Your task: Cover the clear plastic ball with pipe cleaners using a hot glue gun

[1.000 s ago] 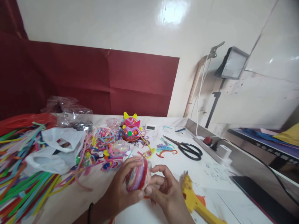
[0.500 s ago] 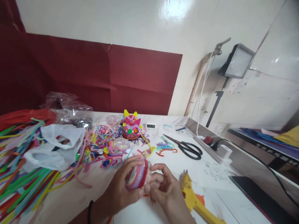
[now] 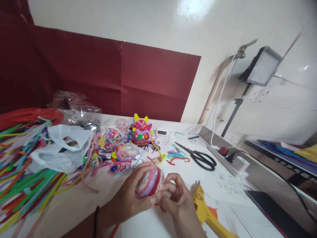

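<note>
Gripping the striped ball (image 3: 148, 185) at the lower centre of the frame, the left hand (image 3: 130, 196) has fingers and thumb clamped about it. The right hand (image 3: 179, 203) has bent fingers at the ball's right edge; whether they pinch anything, I cannot tell. Judged risks: a slackened left grip could let the ball slip; a rightward swing could knock the glue gun (image 3: 203, 211) (just beside the right hand). Count: one ball, one glue gun, one pair of scissors (image 3: 192, 152), one timer (image 3: 161, 132), two toy heads (image 3: 142, 137); lower-left strips (image 3: 37, 190), too many to count.
</note>
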`<state>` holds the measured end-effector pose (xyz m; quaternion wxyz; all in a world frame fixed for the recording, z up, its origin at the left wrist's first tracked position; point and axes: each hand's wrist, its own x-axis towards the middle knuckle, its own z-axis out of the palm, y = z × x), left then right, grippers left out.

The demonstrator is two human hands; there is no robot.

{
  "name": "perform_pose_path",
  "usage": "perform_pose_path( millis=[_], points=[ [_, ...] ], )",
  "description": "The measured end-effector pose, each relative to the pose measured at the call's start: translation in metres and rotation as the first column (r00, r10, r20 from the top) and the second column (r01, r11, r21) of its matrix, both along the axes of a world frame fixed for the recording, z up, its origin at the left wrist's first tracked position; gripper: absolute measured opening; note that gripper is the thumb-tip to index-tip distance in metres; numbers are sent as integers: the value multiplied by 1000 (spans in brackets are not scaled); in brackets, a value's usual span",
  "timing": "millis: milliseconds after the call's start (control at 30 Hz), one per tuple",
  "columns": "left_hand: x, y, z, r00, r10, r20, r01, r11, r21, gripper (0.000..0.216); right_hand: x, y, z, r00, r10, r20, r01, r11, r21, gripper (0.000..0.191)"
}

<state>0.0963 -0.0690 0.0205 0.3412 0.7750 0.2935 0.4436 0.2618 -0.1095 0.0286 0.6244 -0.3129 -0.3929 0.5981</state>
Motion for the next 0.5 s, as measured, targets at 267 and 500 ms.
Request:
perform_pose_path(
  millis=[267, 500],
  points=[
    [-4, 5, 8, 999, -16, 44, 14, 999, 39, 59, 7, 9, -10, 981, 34, 190, -50, 995, 81, 41],
    [-4, 6, 7, 989, 65, 133, -59, 997, -49, 57, 36, -10, 21, 524, -383, 761, -11, 890, 456, 16]
  ],
)
